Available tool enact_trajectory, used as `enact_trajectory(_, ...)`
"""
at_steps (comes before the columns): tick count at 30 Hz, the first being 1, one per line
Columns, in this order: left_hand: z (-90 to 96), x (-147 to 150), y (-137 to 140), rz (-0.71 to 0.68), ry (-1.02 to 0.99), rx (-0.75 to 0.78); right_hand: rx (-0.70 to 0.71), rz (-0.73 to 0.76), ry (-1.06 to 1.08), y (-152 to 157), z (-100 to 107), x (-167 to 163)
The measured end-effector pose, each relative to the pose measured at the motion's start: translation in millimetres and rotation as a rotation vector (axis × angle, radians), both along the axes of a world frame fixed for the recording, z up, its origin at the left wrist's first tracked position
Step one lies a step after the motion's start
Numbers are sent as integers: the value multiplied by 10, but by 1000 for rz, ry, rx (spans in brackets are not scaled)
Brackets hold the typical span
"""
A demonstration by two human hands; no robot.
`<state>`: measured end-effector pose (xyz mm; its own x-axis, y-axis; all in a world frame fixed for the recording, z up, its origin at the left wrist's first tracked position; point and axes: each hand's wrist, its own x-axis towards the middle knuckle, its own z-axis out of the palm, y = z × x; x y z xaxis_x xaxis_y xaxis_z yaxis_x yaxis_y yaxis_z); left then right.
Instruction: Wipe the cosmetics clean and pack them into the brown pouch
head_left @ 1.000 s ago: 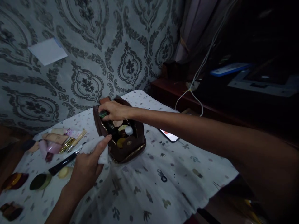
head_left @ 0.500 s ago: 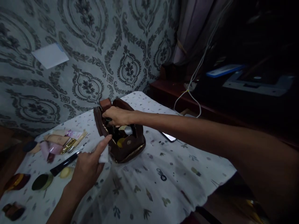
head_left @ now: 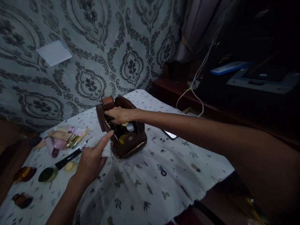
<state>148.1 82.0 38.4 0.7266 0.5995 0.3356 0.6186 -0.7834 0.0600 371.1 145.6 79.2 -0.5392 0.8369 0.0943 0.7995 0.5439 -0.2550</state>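
- Across the lower part of the view spreads one table (head_left: 145, 176), its top white and printed.
- On its far part, near the wall (head_left: 14, 103), stands one brown bag (head_left: 130, 151), unzipped; its long axis goes from far left to near right.
- The right hand (head_left: 119, 115) is the nearer one: it is inside the far half of the bag. Its fingertips are hidden, so I cannot tell what they grip.
- The left hand (head_left: 90, 161) is just outside; the bag lies ahead and to the right of its fingers. They hold one white tissue (head_left: 106, 150), with the index stretched towards the rim.
- One phone (head_left: 170, 135) lies to the right, partly behind the forearm.
- To the left lie several overlapping tubes (head_left: 60, 135), not countable exactly, and one dark tube (head_left: 68, 159) apart.
- Nearer are two jars: one green (head_left: 48, 174), one amber (head_left: 25, 173).
- Smallest, in the bag, show one pale cap (head_left: 130, 127) and one yellow round thing (head_left: 122, 139).
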Motion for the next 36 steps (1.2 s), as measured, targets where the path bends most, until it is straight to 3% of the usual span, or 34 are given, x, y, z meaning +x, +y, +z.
enact_trajectory(15,-3,-9,20,-40,-28,52,-146,-102,-42,-189,165,-137)
enact_trajectory(23,55,1,-27,10,48,-39,-193,-47,-64,-149,172,-79)
enact_trajectory(36,60,-3,-40,46,142,-62,-76,-79,71,-253,266,185)
